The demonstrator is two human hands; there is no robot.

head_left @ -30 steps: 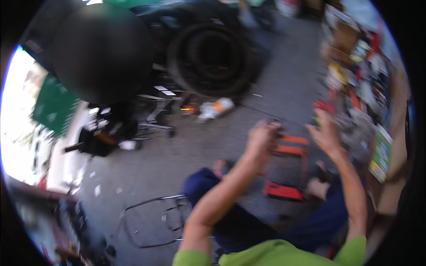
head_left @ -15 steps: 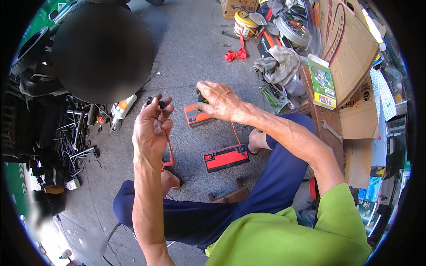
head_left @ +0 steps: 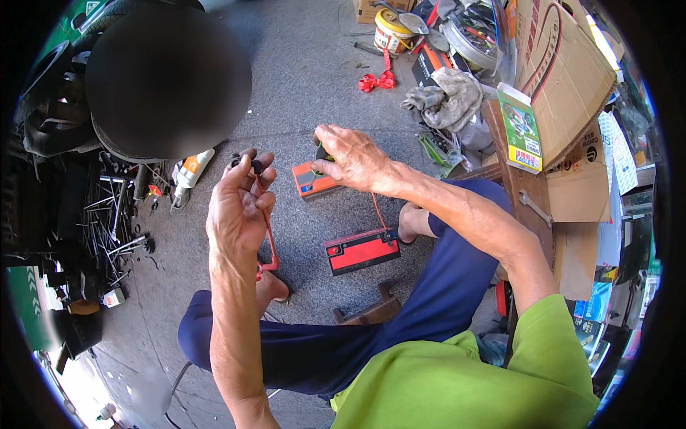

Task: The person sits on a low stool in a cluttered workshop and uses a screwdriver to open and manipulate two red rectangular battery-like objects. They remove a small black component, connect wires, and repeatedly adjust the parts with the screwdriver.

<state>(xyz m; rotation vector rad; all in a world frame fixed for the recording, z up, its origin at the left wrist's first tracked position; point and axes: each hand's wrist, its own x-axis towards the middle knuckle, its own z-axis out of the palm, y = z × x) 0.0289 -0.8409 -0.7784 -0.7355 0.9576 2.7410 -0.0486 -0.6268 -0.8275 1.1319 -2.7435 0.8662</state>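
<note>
Raised at centre left, my left hand (head_left: 237, 214) is closed, its fingertips pinching a small black part (head_left: 257, 166). A red cable (head_left: 271, 243) hangs from there down past my wrist. My right hand (head_left: 357, 159) is curled round a dark object (head_left: 323, 153) with a yellow-green edge; my fingers hide most of it, so its kind does not show. Just below that hand is an orange and grey box-like thing (head_left: 309, 181), partly covered. Nearer me on the floor lies a red and black battery (head_left: 363, 252), with a thin red wire (head_left: 379, 212) rising from its right end.
Long metal tools (head_left: 114, 214) lie heaped at left, beside a white and orange bottle (head_left: 190, 171). At right, a wooden bench (head_left: 520, 189) carries a wrench (head_left: 534, 208) and a green box (head_left: 520, 129). Rags (head_left: 450, 100), a yellow-lidded bucket (head_left: 391, 32) and a red ribbon (head_left: 376, 81) lie beyond.
My left hand has shifted slightly left with the black part and the cable. My right hand keeps its grip, nearly still. The whole view has moved a little.
</note>
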